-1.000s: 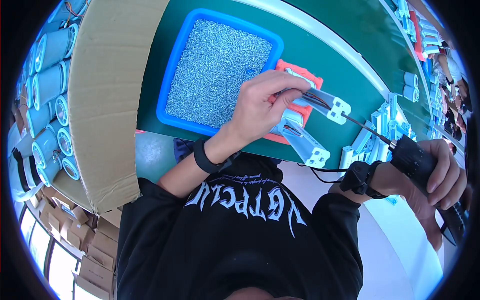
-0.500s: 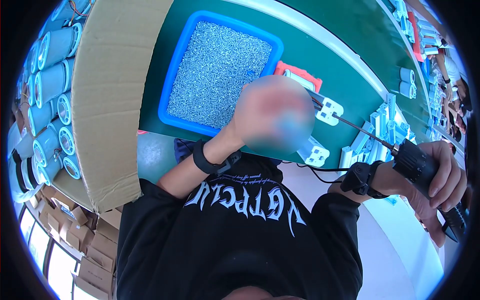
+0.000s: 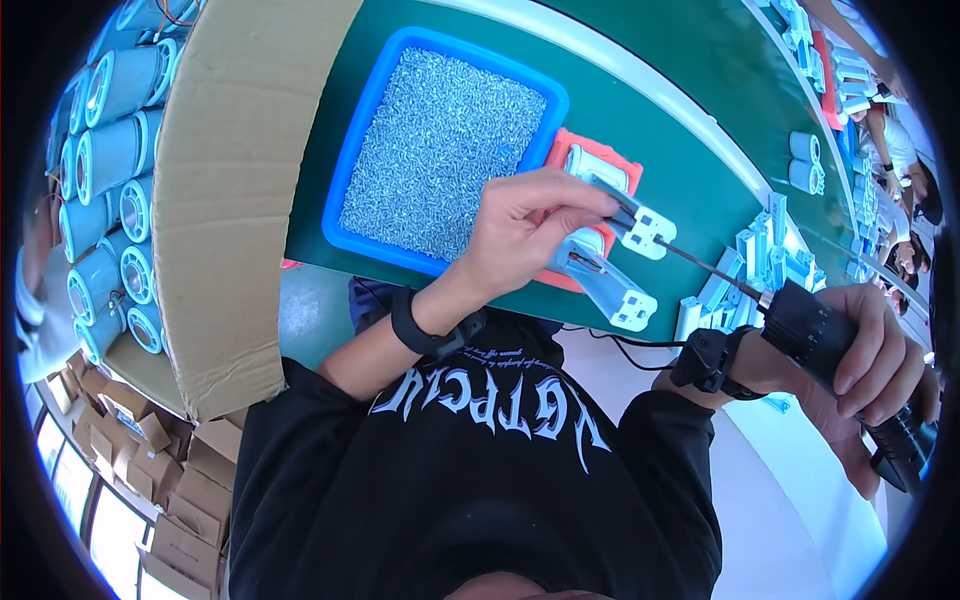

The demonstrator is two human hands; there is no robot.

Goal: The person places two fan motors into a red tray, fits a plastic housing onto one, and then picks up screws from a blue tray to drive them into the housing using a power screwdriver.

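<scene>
- Centrally, right of a blue tray (image 3: 385, 257), a pale part (image 3: 645, 231) is pinched by the left hand (image 3: 525, 222).
- Farther right, a black screwdriver (image 3: 806, 326) is clasped by the right hand (image 3: 878, 352), tip at the part.

From the left head-worn fisheye camera, the black T-shirt (image 3: 470, 480) and green workbench (image 3: 690, 175) are viewed steeply downward; the left hand (image 3: 535, 218) and right hand (image 3: 868, 355) are seen fairly close, though the rim is perhaps too bent for certainty.

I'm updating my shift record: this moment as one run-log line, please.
left hand: gripping white part; right hand: holding black screwdriver; bit: at white part's end; blue tray: holding small metal pieces
</scene>
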